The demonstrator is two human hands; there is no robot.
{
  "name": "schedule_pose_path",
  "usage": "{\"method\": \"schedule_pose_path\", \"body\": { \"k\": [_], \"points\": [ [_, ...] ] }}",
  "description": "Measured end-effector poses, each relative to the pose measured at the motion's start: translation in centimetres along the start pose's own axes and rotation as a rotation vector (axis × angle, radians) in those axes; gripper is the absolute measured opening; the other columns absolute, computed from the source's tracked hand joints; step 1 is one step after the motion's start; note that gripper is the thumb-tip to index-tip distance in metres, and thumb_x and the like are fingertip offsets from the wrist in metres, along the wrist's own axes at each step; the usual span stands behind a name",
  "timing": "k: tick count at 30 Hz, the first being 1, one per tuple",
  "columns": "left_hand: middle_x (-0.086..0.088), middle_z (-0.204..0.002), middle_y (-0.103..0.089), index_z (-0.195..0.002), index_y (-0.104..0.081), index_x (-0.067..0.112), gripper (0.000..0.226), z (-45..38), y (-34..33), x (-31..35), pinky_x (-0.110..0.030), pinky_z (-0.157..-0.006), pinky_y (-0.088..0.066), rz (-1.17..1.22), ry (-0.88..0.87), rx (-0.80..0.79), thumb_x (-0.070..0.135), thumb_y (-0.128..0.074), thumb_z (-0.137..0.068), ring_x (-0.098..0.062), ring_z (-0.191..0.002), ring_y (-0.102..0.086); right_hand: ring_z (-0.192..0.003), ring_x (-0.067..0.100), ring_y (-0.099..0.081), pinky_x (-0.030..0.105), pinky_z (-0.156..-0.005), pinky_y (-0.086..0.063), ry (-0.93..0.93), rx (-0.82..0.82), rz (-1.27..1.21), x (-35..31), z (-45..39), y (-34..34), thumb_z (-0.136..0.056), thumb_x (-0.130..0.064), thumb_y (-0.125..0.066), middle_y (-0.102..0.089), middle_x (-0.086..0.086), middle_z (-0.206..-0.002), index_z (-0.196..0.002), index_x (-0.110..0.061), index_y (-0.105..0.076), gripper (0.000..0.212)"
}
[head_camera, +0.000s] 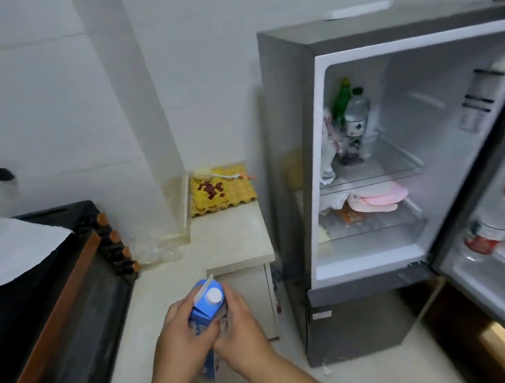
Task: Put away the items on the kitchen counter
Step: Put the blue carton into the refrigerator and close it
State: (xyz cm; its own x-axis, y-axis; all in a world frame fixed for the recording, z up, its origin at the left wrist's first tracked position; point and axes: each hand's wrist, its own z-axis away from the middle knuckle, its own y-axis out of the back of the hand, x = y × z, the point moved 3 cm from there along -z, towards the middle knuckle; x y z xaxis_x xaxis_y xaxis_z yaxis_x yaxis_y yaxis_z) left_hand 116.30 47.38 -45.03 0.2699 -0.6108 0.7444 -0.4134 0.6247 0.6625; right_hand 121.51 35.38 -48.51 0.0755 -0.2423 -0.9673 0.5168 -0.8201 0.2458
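Observation:
A blue milk carton (208,303) with a white round cap is held upright over the pale counter (237,239), low in the middle of the view. My left hand (179,337) wraps its left side and my right hand (240,331) wraps its right side. Something clear and crinkly shows under my right fingers; I cannot tell what it is. To the right stands a grey fridge (288,126) with its door (495,229) swung open. Its shelves hold a green bottle (341,99), a clear bottle (356,116) and pink packets (378,199).
A yellow egg tray (233,197) with red bits and a brush sits at the counter's back corner. A black oven (55,303) with orange knobs fills the left, white paper on top. Clear plastic (151,247) lies beside it. A red-capped bottle (495,223) sits in the door.

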Motion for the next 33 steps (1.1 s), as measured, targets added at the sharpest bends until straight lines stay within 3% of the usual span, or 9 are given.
{"method": "schedule_pose_path", "body": {
  "k": [3, 7, 13, 17, 19, 21, 27, 31, 33],
  "points": [
    [0.02, -0.108, -0.062, -0.123, -0.056, 0.054, 0.062, -2.3, -5.0, 6.4, -0.015, -0.078, -0.048, 0.025, -0.099, -0.181, 0.029, -0.078, -0.071, 0.01, -0.095, -0.06, -0.126, -0.011, -0.048, 0.012, -0.101, -0.043, -0.013, 0.126, 0.036, 0.2, -0.1, 8.9, -0.073, -0.025, -0.074, -0.041, -0.029, -0.142, -0.153, -0.049, -0.025, 0.097],
    [0.015, -0.109, -0.068, -0.115, -0.06, 0.054, 0.055, -5.4, -14.7, 15.7, -0.02, -0.086, -0.054, 0.194, -0.216, -0.349, 0.027, -0.08, -0.071, 0.005, -0.098, -0.065, -0.118, -0.013, -0.05, 0.005, -0.09, -0.044, 0.001, 0.284, 0.138, 1.8, 0.0, 22.9, -0.069, -0.023, -0.073, -0.042, -0.032, -0.137, -0.15, -0.055, -0.027, 0.098],
    [0.009, -0.113, -0.065, -0.121, -0.06, 0.048, 0.057, -11.9, -26.5, 30.1, -0.016, -0.089, -0.051, 0.334, -0.368, -0.485, 0.017, -0.079, -0.077, 0.004, -0.101, -0.064, -0.112, -0.014, -0.051, -0.002, -0.081, -0.039, -0.024, 0.562, 0.22, 3.0, -3.7, 39.7, -0.073, -0.011, -0.07, -0.044, -0.027, -0.14, -0.15, -0.053, -0.028, 0.097],
    [0.006, -0.124, -0.061, -0.127, -0.057, 0.046, 0.063, -18.2, -31.2, 37.9, -0.014, -0.097, -0.043, 0.346, -0.471, -0.473, 0.017, -0.076, -0.074, 0.002, -0.113, -0.058, -0.115, 0.001, -0.055, 0.015, -0.09, -0.048, 0.043, 0.676, 0.281, 1.5, -8.7, 48.3, -0.07, -0.012, -0.066, -0.045, -0.021, -0.139, -0.152, -0.051, -0.025, 0.099],
    [0.005, -0.124, -0.062, -0.126, -0.056, 0.044, 0.062, -21.4, -32.2, 41.2, -0.006, -0.093, -0.04, 0.355, -0.494, -0.47, 0.014, -0.075, -0.075, 0.007, -0.111, -0.058, -0.114, 0.012, -0.058, 0.032, -0.093, -0.054, 0.075, 0.745, 0.308, 0.2, -11.3, 51.4, -0.072, -0.011, -0.065, -0.045, -0.017, -0.138, -0.153, -0.051, -0.022, 0.1],
    [0.01, -0.117, -0.067, -0.123, -0.058, 0.037, 0.061, -24.9, -33.6, 44.5, -0.009, -0.09, -0.043, 0.383, -0.5, -0.51, 0.003, -0.073, -0.075, 0.01, -0.103, -0.062, -0.116, 0.017, -0.058, 0.036, -0.095, -0.053, 0.086, 0.804, 0.319, -0.8, -14.3, 54.2, -0.075, -0.012, -0.065, -0.044, -0.011, -0.143, -0.154, -0.048, -0.022, 0.096],
    [0.01, -0.12, -0.066, -0.128, -0.054, 0.03, 0.064, -32.7, -35.8, 49.6, -0.017, -0.097, -0.048, 0.39, -0.507, -0.504, -0.008, -0.068, -0.079, 0.002, -0.107, -0.063, -0.122, 0.019, -0.056, 0.03, -0.1, -0.05, 0.225, 0.901, 0.243, -2.6, -21.9, 59.1, -0.079, -0.008, -0.059, -0.052, 0.003, -0.138, -0.152, -0.03, -0.039, 0.08],
    [-0.002, -0.141, -0.059, -0.141, -0.05, 0.019, 0.063, -37.1, -37.8, 48.8, -0.042, -0.115, -0.042, 0.333, -0.542, -0.448, 0.007, -0.071, -0.084, -0.015, -0.131, -0.055, -0.124, 0.007, -0.053, 0.002, -0.093, -0.035, 0.187, 0.837, 0.182, -2.3, -27.0, 60.1, -0.089, -0.013, -0.057, -0.05, -0.003, -0.144, -0.153, -0.035, -0.035, 0.072],
    [-0.005, -0.146, -0.055, -0.143, -0.045, 0.026, 0.061, -38.7, -38.9, 48.4, -0.047, -0.116, -0.039, 0.313, -0.496, -0.424, 0.016, -0.069, -0.087, -0.02, -0.135, -0.051, -0.124, 0.008, -0.052, 0.011, -0.094, -0.035, 0.159, 0.836, 0.199, -2.1, -28.5, 60.6, -0.091, -0.012, -0.058, -0.049, -0.005, -0.146, -0.153, -0.039, -0.034, 0.072]
  ]
}}
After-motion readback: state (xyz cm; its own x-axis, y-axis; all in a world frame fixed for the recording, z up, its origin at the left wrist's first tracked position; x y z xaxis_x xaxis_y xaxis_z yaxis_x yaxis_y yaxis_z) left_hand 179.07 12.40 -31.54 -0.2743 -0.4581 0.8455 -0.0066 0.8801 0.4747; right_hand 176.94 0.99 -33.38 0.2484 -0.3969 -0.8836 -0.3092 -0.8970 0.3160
